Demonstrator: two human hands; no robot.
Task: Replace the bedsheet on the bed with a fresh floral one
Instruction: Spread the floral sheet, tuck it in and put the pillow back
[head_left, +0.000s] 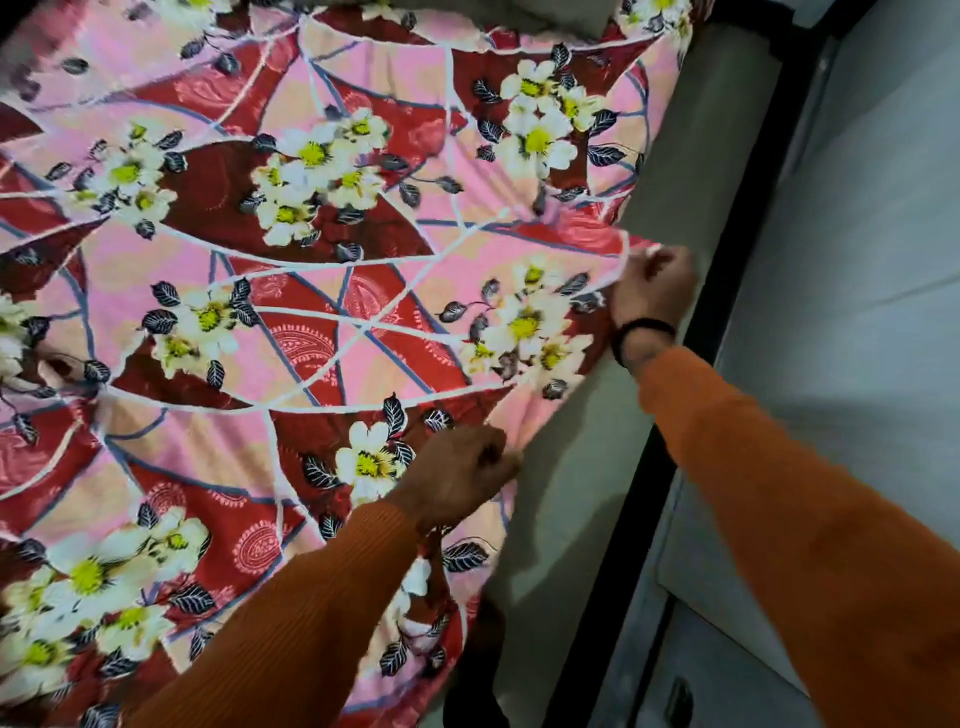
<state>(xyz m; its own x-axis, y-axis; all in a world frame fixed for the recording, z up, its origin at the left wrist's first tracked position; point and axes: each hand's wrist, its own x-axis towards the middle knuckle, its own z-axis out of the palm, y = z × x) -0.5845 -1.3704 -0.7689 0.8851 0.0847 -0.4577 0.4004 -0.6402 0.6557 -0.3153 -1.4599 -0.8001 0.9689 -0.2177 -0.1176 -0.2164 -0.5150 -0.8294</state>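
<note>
A: Grip status?

B: Right hand (652, 291) fisted, fingers curled tight on the sheet (322, 291) edge, at the bed's right side. Fabric runs taut from that pinch.

A: Left?

B: Left hand (462, 475) also curled, pinching the same edge nearer the camera. Knuckles up; fingertips are tucked into the fabric.

A: Sheet position?

B: Floral print, spread over most of the bed, wrinkled. Right edge lifted by both hands; a strip of bare mattress (691, 223) shows beside it, then the dark frame (727, 270).

A: Anything else?

B: Orange sleeves (810, 519) on both arms, black band (641, 332) on the right wrist. Grey floor (857, 260) to the right of the frame.
</note>
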